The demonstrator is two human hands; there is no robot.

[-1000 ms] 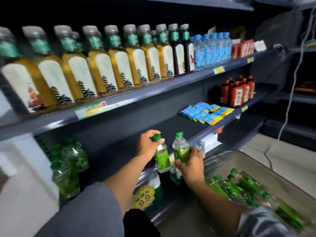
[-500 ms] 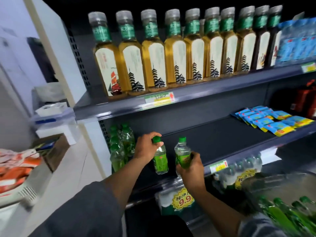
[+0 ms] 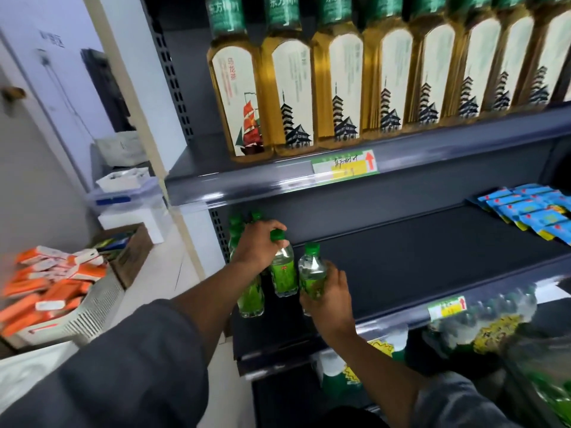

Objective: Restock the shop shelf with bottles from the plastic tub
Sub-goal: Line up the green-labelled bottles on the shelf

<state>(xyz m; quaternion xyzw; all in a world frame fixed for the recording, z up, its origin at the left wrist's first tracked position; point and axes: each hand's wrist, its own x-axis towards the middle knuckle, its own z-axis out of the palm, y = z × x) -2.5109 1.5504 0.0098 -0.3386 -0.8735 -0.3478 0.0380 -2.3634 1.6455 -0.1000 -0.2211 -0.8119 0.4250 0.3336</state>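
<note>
My left hand [image 3: 256, 242] grips a small green-capped bottle [image 3: 282, 273] by its neck, over the left end of the dark middle shelf [image 3: 432, 257]. My right hand [image 3: 330, 298] holds a second green-capped bottle [image 3: 310, 273] around its lower body, just to the right of the first. Several alike green bottles [image 3: 250, 298] stand at the shelf's far left, partly hidden behind my left hand. The plastic tub [image 3: 543, 375] with green bottles shows blurred at the lower right edge.
Tall golden tea bottles [image 3: 340, 88] line the upper shelf. Blue packets [image 3: 531, 211] lie at the middle shelf's right. Water bottle packs [image 3: 482, 316] sit on the shelf below. To the left stand a basket of orange packs [image 3: 46, 291] and a cardboard box [image 3: 129, 251].
Both hands have carried their bottles leftwards along the middle shelf, close to the standing green bottles. The view has swung left and the tub has slid to the frame's edge.
</note>
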